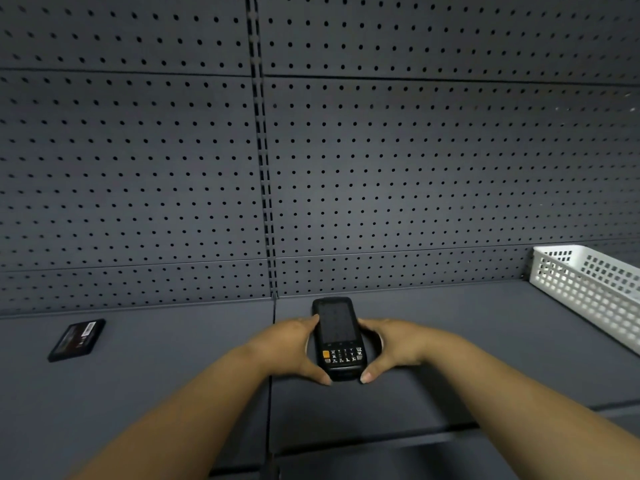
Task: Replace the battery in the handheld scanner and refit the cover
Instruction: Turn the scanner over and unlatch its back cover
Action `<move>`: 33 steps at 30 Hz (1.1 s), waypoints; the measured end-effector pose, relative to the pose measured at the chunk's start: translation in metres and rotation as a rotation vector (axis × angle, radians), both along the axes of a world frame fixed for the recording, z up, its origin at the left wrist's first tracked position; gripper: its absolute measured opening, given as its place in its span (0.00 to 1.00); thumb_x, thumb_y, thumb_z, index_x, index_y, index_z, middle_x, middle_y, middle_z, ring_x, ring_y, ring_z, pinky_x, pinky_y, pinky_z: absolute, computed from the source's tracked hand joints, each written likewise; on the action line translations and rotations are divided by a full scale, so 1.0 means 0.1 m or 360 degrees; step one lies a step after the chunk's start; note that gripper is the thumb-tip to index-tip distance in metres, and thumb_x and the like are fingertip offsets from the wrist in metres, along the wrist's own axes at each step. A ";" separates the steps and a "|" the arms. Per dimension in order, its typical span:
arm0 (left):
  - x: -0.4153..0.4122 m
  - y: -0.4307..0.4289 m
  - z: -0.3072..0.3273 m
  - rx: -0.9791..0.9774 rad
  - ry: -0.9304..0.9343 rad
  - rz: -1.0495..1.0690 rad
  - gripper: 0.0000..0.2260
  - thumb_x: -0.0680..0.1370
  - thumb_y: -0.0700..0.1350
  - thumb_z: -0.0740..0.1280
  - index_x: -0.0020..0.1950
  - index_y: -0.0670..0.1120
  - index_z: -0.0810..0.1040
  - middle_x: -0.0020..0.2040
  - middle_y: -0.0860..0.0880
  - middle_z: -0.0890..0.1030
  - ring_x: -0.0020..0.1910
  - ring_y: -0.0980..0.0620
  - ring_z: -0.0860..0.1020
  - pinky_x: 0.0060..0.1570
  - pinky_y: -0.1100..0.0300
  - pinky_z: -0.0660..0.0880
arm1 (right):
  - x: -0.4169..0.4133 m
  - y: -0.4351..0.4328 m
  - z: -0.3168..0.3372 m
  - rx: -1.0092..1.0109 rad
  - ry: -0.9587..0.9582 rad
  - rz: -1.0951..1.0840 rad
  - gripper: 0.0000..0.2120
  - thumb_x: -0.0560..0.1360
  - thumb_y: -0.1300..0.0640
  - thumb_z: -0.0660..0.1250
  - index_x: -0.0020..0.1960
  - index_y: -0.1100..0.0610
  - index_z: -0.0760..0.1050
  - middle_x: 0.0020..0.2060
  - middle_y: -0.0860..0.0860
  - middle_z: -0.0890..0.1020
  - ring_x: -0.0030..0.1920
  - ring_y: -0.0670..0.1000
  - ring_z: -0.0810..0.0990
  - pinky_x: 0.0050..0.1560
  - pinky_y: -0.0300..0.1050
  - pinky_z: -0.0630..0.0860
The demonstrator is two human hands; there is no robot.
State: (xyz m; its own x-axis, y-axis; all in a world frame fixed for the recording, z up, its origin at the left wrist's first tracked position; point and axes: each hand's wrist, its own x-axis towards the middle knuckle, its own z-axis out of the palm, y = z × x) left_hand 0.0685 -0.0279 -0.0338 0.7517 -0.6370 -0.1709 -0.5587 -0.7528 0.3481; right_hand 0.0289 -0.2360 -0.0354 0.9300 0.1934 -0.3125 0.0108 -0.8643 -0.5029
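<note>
Grey shelf [450, 327] backed by a grey pegboard wall [415, 168]; white perforated plastic basket [588, 289] at the shelf's far right, against the wall.

Both hands — left hand [294, 344], right hand [391, 348] — grip the scanner [337, 336]; a battery [77, 340] lies well left of it.

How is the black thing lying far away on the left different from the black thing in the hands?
The battery is a flat slab with a label on top; the scanner is longer, with a dark screen and a keypad. The battery lies alone and untouched on the shelf; the scanner sits face up between the left hand and the right hand, gripped at its sides. Both are black and rectangular.
</note>
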 end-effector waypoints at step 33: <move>0.12 0.22 -0.16 -0.0598 0.0597 0.0163 0.64 0.58 0.50 0.81 0.77 0.51 0.36 0.74 0.52 0.66 0.73 0.55 0.64 0.74 0.56 0.62 | 0.20 0.38 0.10 0.0201 -0.0011 -0.0177 0.22 0.80 0.55 0.60 0.72 0.60 0.65 0.70 0.54 0.71 0.71 0.52 0.69 0.72 0.45 0.62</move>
